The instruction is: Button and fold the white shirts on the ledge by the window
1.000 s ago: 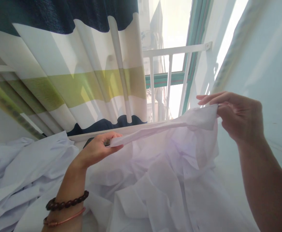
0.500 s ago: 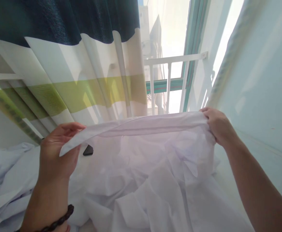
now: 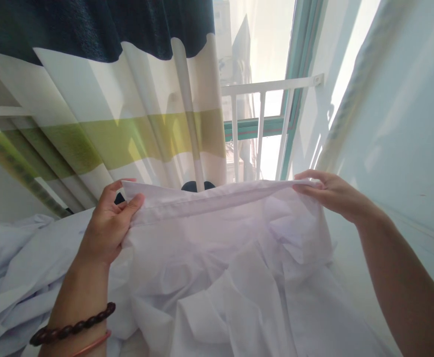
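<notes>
A white cloth (image 3: pixel 209 238) stretches between both hands, its stitched upper edge held up and its lower part lying in loose folds. My left hand (image 3: pixel 114 218) pinches the left corner of this edge, thumb in front and fingers behind. On the right, my right hand (image 3: pixel 324 191) grips the other end between thumb and fingers. The edge dips slightly in the middle. Which kind of cloth article it is I cannot tell. A dark beaded bracelet (image 3: pixel 77 327) and a thin reddish band circle my left wrist.
More crumpled white cloth (image 3: pixel 12 277) lies at the left. Ahead hangs a curtain (image 3: pixel 138 134) with navy, cream and green bands, next to a white railing (image 3: pixel 269 89) before a window. A pale wall (image 3: pixel 417 124) rises on the right. Dark round shapes (image 3: pixel 189 187) peek above the cloth's edge.
My left hand has shifted right and turned, now with its thumb over the corner. My right hand's fingers have straightened along the edge. The small black object is now mostly hidden.
</notes>
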The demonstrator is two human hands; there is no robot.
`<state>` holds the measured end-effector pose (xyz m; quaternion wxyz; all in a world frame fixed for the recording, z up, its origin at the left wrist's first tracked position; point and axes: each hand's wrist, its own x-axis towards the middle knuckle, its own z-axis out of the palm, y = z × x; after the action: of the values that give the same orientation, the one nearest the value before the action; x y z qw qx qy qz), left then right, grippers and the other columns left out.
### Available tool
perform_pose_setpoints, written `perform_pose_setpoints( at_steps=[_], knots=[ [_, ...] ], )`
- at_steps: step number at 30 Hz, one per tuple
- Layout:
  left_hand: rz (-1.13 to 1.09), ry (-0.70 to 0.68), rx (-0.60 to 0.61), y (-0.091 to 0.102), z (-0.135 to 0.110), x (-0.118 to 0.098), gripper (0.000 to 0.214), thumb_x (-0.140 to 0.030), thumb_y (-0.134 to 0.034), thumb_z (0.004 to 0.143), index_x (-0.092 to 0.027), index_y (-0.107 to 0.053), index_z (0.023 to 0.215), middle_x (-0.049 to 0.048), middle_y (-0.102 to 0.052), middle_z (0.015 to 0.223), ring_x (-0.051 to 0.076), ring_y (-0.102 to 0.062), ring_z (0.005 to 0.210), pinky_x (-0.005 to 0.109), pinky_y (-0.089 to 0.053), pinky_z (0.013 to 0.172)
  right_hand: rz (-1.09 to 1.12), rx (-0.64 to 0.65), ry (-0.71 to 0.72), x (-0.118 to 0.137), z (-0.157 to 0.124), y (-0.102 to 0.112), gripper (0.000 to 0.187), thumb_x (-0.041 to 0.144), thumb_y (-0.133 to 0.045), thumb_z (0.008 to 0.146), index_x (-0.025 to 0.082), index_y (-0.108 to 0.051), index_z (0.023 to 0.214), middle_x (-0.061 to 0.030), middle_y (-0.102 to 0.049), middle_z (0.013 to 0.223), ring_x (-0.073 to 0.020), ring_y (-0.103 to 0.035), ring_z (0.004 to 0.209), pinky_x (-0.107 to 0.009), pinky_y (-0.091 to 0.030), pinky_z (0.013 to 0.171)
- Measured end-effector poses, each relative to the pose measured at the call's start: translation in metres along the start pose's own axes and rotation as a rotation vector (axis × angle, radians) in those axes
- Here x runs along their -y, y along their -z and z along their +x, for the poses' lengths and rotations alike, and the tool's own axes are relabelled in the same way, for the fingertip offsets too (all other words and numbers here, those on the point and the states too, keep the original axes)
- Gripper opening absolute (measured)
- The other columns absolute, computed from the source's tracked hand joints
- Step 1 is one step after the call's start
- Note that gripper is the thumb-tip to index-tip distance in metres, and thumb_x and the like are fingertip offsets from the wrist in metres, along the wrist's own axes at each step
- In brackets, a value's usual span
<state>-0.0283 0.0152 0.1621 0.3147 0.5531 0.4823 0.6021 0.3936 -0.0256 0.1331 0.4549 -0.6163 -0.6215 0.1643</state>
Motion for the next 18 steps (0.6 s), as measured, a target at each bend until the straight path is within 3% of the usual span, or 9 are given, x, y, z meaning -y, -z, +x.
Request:
perform_pose_setpoints(
  at_steps=[2,5,7,9,12,15,18],
  knots=[
    [-0.021,-0.009,0.072,0.000,0.001,0.003,0.087,-0.040,-0.084,0.062,-0.028,-0.042,0.137,-0.0075,-0.063,0.060,0.010,-0.056,0.044,0.018,-0.047,0.041,-0.026,-0.125,-0.010,-0.007,0.005,-0.008,0.032,0.050,-0.064,0.079,0.022,-0.067,0.095,-0.0004,-0.064,0.068,-0.0155,-0.055,0.051,-0.028,-0.045,0.046],
    [0.040,-0.095,0.080,-0.009,0.002,0.012,0.089,-0.038,-0.086,0.060,-0.028,-0.042,0.137,-0.0047,-0.066,0.074,0.012,-0.061,0.059,0.022,-0.054,0.054,-0.098,-0.496,0.098,-0.017,0.014,-0.031,0.023,0.042,-0.066,0.076,0.021,-0.065,0.087,-0.0066,-0.063,0.090,-0.0187,-0.059,0.064,-0.035,-0.052,0.061],
    [0.156,-0.250,-0.076,-0.021,0.001,0.019,0.066,-0.034,-0.082,0.066,-0.023,-0.053,0.124,-0.0020,-0.065,0.087,0.014,-0.064,0.077,0.024,-0.056,0.069,-0.103,-0.677,0.211,-0.023,0.018,-0.049,0.016,0.036,-0.062,0.078,0.021,-0.062,0.082,-0.0105,-0.057,0.103,-0.0225,-0.060,0.081,-0.038,-0.053,0.070],
    [0.256,-0.421,-0.279,-0.034,0.002,0.028,0.039,-0.031,-0.075,0.074,-0.018,-0.058,0.107,0.0015,-0.062,0.097,0.016,-0.062,0.094,0.027,-0.055,0.084,-0.098,-0.748,0.303,-0.030,0.020,-0.065,0.010,0.032,-0.055,0.082,0.022,-0.058,0.082,-0.0123,-0.053,0.107,-0.0265,-0.057,0.097,-0.040,-0.053,0.075],
    [0.284,-0.557,-0.380,-0.050,0.012,0.053,0.033,-0.027,-0.067,0.080,-0.016,-0.055,0.108,0.0066,-0.058,0.109,0.018,-0.059,0.104,0.033,-0.052,0.094,-0.154,-0.760,0.339,-0.045,0.023,-0.080,0.010,0.026,-0.048,0.085,0.022,-0.058,0.084,-0.0143,-0.048,0.111,-0.0298,-0.052,0.109,-0.045,-0.051,0.085],
    [0.365,-0.511,-0.259,-0.062,0.024,0.084,0.055,-0.023,-0.066,0.075,-0.016,-0.047,0.126,0.0122,-0.055,0.119,0.024,-0.058,0.108,0.043,-0.048,0.100,-0.255,-0.551,0.249,-0.062,0.027,-0.084,0.014,0.024,-0.048,0.083,0.023,-0.061,0.087,-0.0144,-0.046,0.119,-0.0313,-0.050,0.115,-0.051,-0.045,0.096],
    [0.559,-0.524,-0.170,-0.070,0.020,0.092,0.069,-0.019,-0.063,0.074,-0.013,-0.038,0.138,0.0198,-0.044,0.135,0.033,-0.041,0.131,0.051,-0.032,0.113,-0.344,-0.392,0.167,-0.064,0.030,-0.072,0.026,0.030,-0.053,0.082,0.021,-0.064,0.103,-0.0150,-0.049,0.126,-0.0342,-0.045,0.124,-0.055,-0.038,0.105]
  ],
)
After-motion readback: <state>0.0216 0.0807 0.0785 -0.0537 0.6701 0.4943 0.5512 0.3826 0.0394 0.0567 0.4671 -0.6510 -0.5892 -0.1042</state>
